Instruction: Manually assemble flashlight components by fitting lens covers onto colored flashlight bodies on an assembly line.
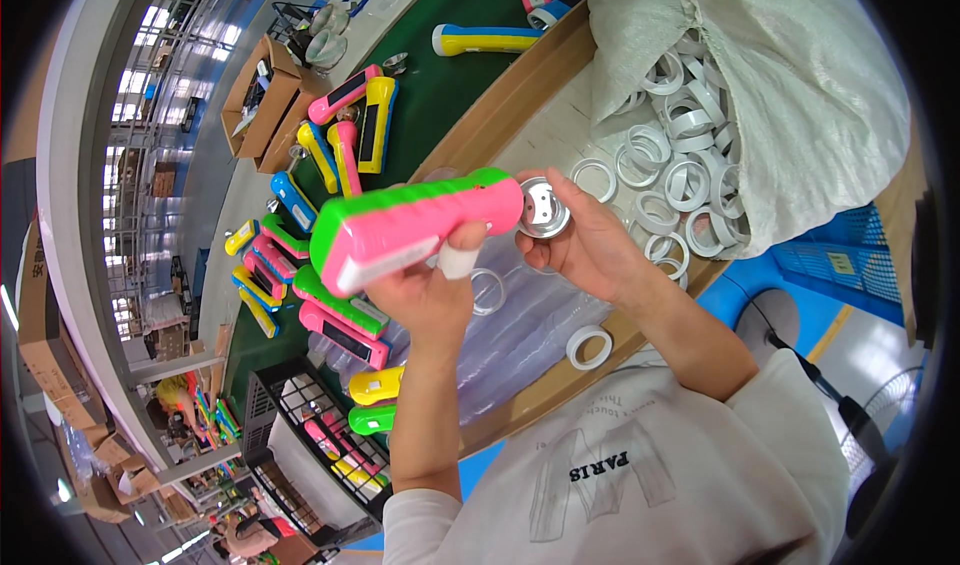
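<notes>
The left hand (430,300) grips a pink-and-green torch (420,220), fingers wrapped round its body and a white wrap on the thumb. The torch is held up over the near part of a box (520,75), its head end pointing right. There the right hand (590,250) pinches a silver cup (545,215) between thumb and fingers, the cup's hollow side showing. Cup and head end meet or nearly so; whether they are fastened cannot be told.

As for progress, the pink and green body looks already joined along its length, while the head looks unfinished: the cup is in the fingers and no white ring shows around it. Plenty of white rings (690,180) lie loose, spilling from a pale sack (820,95) on the far right into the box. One more ring (588,348) rests apart, on the near side, beside clear plastic bags (540,340).

To the left, on the green worktop (430,105), many other torches (375,125) lie scattered; a few seem to show bare metal at the head, but most are too small to judge. More torches sit in a black crate (258,423), near left.
</notes>
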The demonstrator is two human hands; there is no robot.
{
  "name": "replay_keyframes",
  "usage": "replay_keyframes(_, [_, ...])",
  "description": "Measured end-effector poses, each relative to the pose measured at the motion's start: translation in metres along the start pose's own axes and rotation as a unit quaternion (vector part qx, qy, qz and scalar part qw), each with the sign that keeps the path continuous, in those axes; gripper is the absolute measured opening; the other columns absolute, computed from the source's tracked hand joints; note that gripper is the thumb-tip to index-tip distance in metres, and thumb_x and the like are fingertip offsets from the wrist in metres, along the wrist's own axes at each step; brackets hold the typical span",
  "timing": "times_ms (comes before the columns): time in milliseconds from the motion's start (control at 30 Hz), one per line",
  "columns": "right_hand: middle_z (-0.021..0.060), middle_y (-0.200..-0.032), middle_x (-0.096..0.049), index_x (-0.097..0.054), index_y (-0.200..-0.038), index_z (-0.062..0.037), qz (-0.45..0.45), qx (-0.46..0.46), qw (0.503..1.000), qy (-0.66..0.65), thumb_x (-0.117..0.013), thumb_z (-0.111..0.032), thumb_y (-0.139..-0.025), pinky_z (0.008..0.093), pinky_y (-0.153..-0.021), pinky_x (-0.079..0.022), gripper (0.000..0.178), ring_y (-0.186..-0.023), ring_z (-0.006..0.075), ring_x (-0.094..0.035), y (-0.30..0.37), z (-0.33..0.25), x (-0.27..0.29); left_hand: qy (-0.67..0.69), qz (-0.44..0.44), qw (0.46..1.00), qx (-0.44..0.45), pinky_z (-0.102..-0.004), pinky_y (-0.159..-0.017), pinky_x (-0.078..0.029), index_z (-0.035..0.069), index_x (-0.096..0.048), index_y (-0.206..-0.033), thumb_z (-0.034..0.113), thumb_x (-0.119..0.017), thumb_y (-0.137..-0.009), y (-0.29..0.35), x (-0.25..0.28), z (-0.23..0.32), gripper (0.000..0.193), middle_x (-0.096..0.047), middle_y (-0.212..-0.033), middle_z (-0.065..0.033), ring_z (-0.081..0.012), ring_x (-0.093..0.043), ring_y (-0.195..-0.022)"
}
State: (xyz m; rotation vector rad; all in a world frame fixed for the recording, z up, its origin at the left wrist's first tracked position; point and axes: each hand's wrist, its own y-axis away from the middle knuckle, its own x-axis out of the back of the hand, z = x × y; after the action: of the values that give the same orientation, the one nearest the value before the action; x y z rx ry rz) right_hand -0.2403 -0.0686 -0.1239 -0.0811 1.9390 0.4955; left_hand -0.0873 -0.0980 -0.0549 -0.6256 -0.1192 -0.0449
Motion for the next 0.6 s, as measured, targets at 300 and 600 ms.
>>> replay_keyframes(300, [0.0046, -0.106, -0.06, -0.05, -0.122, -0.0107, 0.018, 0.049, 0.997, 0.052, -0.038, -0.048, -0.101, 0.0299, -0.085, -0.046, 0.045, -0.096, 0.0141, -0.057, 0.018, 0.004, -0.011, 0.07, -0.026, 0.969, 0.235, -0.0383, -0.092, -0.052, 0.01, -0.025, -0.139, 0.022, -0.084, -0.073, 0.05, 0.015, 0.004, 0.09, -0.049, -0.133, -0.0184, -0.0277, -0.058, -0.114])
replay_keyframes(600, [0.0063, -0.099, -0.057, -0.052, -0.121, -0.0013, -0.059, 0.175, 0.916, 0.356, -0.032, -0.04, -0.103, 0.0251, -0.08, -0.045, 0.047, -0.09, 0.0105, -0.054, 0.034, 0.003, -0.03, -0.288, -0.239, 0.92, 0.117, -0.0328, -0.073, -0.054, -0.004, -0.06, -0.106, 0.007, -0.08, -0.064, 0.049, 0.076, 0.086, 0.048, -0.065, -0.104, -0.0177, -0.026, -0.067, -0.087])
